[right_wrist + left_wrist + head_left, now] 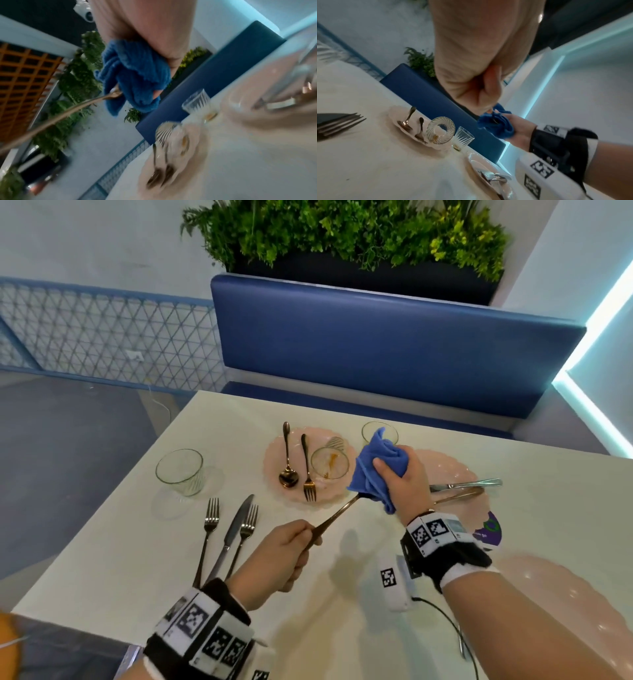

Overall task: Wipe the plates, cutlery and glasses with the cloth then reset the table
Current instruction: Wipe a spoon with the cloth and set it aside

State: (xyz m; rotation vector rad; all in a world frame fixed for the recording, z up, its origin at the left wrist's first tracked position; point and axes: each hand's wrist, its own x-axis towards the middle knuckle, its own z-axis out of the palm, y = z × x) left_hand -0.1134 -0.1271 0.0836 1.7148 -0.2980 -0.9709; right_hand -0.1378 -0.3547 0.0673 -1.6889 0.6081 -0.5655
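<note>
1. Left hand point(278, 559) grips a utensil handle point(334, 517) at lower centre, fingers curled round it.
2. Right hand point(402, 479) clutches the cloth point(376, 465) — bunched over the utensil's head, centre frame.
3. Above them: plate point(274, 470) with spoon point(287, 463), fork point(307, 470), tipped glass point(329, 463).

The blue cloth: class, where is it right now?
In the head view, the blue cloth is bunched in the right hand, wrapped round the utensil tip, above the table centre.
</note>
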